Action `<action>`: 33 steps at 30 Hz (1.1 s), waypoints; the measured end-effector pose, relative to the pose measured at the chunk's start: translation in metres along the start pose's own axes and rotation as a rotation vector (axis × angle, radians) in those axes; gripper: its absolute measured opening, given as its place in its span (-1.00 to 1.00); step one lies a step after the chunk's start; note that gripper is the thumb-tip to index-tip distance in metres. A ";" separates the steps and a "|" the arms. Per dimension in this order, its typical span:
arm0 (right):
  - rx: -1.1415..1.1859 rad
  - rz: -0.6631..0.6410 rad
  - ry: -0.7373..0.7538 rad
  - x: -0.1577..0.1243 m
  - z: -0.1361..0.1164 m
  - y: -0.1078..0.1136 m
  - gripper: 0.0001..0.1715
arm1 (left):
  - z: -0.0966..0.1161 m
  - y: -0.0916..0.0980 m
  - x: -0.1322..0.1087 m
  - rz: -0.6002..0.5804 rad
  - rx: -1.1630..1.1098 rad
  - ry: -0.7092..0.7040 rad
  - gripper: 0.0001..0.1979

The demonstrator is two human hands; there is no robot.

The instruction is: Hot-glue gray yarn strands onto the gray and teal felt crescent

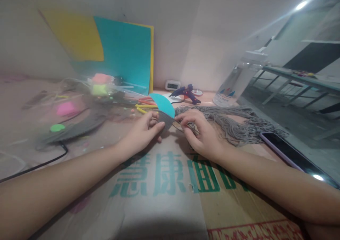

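Between my hands is a round disc point(163, 104), bright turquoise on its upper half and covered with grey cord on its lower half. My left hand point(145, 128) grips its lower left side, thumb in front and fingers partly behind. At the right edge of the disc, my right hand point(198, 128) pinches a strand of the grey cord point(180, 129) between thumb and forefinger side. From there the strand hangs below the fingers. A large loose heap of the same grey yarn point(233, 126) lies just beyond and right of my right hand.
Behind the disc are a blue glue gun point(187, 92), scissors with yellow handles point(142, 108) and a small digital clock point(172, 85). A clear bottle point(236, 80) and a phone point(294, 155) stand and lie right. Turquoise foam sheet point(124, 52) leans on the wall. Printed cardboard point(170, 204) covers the table.
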State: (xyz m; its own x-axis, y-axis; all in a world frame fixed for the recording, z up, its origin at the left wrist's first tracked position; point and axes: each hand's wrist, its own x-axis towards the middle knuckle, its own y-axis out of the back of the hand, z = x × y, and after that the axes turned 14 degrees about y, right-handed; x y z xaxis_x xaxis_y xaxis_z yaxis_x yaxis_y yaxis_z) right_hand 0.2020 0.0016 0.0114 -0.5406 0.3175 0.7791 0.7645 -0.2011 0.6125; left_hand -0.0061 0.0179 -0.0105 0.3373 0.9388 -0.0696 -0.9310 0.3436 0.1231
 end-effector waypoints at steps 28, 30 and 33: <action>0.020 -0.008 0.007 -0.001 0.000 -0.002 -0.80 | -0.003 0.000 0.002 0.000 -0.006 0.007 -0.79; 0.011 0.012 -0.076 -0.002 0.000 -0.003 -0.86 | -0.003 0.000 0.001 0.010 -0.023 0.015 -0.78; 0.096 -0.025 -0.306 0.000 0.002 -0.005 -0.90 | -0.001 0.001 0.000 0.013 -0.018 0.001 -0.76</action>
State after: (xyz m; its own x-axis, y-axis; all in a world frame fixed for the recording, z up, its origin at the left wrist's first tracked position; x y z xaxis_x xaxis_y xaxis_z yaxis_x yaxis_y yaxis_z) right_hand 0.1985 0.0040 0.0076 -0.4402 0.5882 0.6784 0.7897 -0.1060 0.6043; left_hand -0.0075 0.0179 -0.0117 0.3251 0.9432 -0.0686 -0.9376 0.3309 0.1065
